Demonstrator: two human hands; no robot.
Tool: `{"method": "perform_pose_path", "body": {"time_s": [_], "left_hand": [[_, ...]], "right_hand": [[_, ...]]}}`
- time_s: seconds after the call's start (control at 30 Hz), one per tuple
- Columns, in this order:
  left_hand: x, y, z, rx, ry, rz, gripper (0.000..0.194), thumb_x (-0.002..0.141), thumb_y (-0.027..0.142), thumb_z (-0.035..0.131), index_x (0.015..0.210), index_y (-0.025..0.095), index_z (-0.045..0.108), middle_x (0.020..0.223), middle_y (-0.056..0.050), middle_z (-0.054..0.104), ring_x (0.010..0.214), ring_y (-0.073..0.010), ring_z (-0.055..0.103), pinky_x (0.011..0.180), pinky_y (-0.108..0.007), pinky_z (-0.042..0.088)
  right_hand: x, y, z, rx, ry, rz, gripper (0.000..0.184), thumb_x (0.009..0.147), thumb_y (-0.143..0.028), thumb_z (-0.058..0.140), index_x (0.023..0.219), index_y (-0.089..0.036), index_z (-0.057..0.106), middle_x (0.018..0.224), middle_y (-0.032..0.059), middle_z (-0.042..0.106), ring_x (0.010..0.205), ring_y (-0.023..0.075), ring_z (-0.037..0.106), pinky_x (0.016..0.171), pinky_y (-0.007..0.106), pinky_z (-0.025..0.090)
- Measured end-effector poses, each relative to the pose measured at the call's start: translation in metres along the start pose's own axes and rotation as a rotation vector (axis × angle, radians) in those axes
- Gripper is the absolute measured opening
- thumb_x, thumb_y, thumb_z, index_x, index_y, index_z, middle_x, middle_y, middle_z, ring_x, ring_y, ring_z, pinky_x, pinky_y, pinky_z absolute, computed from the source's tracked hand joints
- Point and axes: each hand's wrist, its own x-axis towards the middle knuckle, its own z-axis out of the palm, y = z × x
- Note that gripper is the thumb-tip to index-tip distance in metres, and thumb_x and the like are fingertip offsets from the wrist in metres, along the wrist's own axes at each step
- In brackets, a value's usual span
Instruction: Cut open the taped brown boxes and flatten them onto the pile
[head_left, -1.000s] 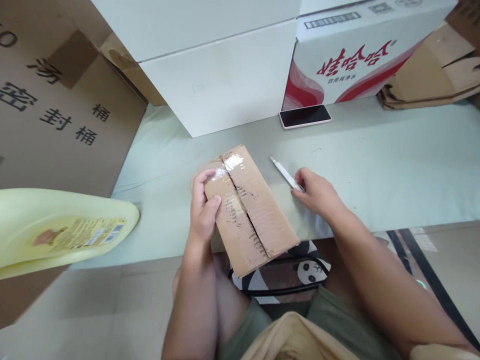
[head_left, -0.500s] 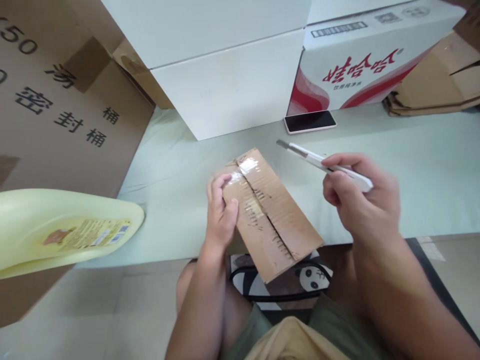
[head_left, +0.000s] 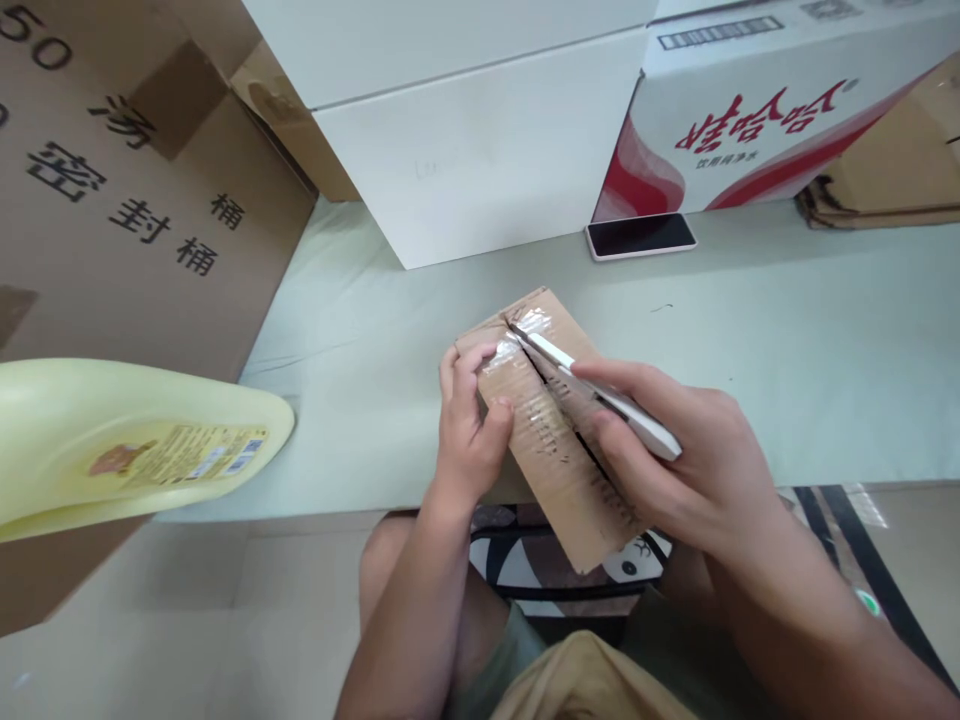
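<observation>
A small brown cardboard box (head_left: pixel 540 430) with a dark seam along its top lies at the near edge of the table, part of it jutting out over my lap. Shiny clear tape covers its far end. My left hand (head_left: pixel 472 425) grips the box's left side, thumb on top. In my right hand (head_left: pixel 675 450) is a white utility knife (head_left: pixel 622 405), held along the seam. Its blade tip touches the taped far end of the seam. My right hand hides part of the box's right side.
A phone (head_left: pixel 641 237) lies beyond the box, before a white carton (head_left: pixel 480 170) and a red-and-white carton (head_left: pixel 720 120). Left are a large brown carton (head_left: pixel 172 300) and a pale yellow bottle (head_left: pixel 150 440). Flattened cardboard (head_left: pixel 885 185) rests at the right.
My right hand has moved left, bringing the knife from above the table onto the box's seam. The box, still in my left hand, appears slightly further right in view.
</observation>
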Motion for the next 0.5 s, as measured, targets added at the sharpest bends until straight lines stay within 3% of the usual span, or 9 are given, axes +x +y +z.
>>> {"method": "perform_pose_path", "body": {"time_s": [0.13,0.37,0.5], "left_hand": [[0.000,0.000,0.000,-0.009,0.001,-0.012,0.054,0.098,0.066,0.047,0.135,0.027,0.053,0.136,-0.011,0.059,0.138,-0.0331,0.047,0.118,-0.051,0.040],[0.002,0.002,-0.002,-0.046,-0.007,-0.036,0.055,0.096,0.066,0.049,0.134,0.026,0.055,0.131,-0.012,0.056,0.128,-0.0320,0.054,0.113,-0.050,0.044],[0.002,-0.002,-0.001,-0.078,0.017,-0.053,0.056,0.093,0.065,0.054,0.133,0.026,0.057,0.130,-0.011,0.055,0.126,-0.0319,0.054,0.114,-0.051,0.043]], "right_hand": [[-0.003,-0.001,0.000,-0.042,0.014,-0.053,0.027,0.090,-0.010,0.053,0.109,-0.022,0.067,0.062,-0.0038,0.064,0.043,0.0097,0.050,0.045,0.023,0.036],[0.000,-0.002,0.002,0.003,0.029,-0.046,0.024,0.089,-0.012,0.053,0.103,-0.020,0.070,0.059,-0.0051,0.062,0.039,0.0081,0.044,0.045,0.024,0.036],[-0.015,-0.005,-0.008,0.122,0.178,0.027,0.019,0.088,-0.013,0.054,0.093,-0.021,0.070,0.059,-0.0038,0.062,0.041,0.0083,0.045,0.040,0.025,0.030]]}}
